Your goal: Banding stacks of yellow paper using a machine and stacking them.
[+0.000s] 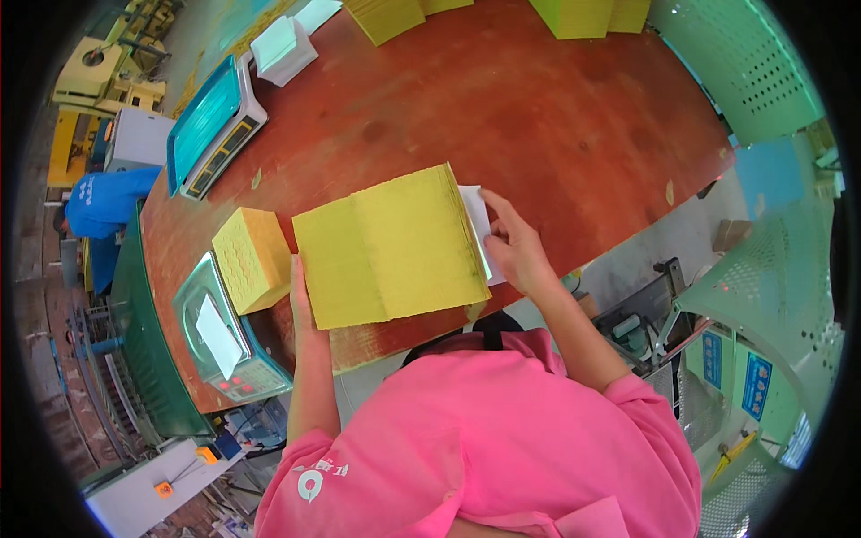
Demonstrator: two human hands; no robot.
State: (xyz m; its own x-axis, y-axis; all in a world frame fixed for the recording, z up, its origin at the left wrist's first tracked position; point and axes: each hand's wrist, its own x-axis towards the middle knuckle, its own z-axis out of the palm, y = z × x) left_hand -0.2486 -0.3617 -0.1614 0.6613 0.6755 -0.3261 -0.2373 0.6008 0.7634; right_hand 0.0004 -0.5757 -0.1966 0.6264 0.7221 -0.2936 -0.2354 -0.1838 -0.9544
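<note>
A thick stack of yellow paper (pixel 386 247) with a crease down its middle is in front of me, at the table's near edge. My left hand (pixel 302 291) grips the stack's left side, its fingers mostly hidden by the paper. White paper (pixel 478 215) sticks out past the stack's right edge. On that paper is my right hand (pixel 516 251), its fingers bent around the outer edge. Left of the stack, a yellow block of paper (pixel 253 260) stands next to a small scale (pixel 193 309) with white slips (pixel 221 336) on its pan.
The red-brown table (pixel 538 117) carries a larger scale with a teal tray (pixel 206 125), a white paper stack (pixel 282 52) and yellow stacks (pixel 574 13) at the far edge. A green perforated panel (pixel 744 72) borders the right. A person in blue (pixel 103 202) is at the left.
</note>
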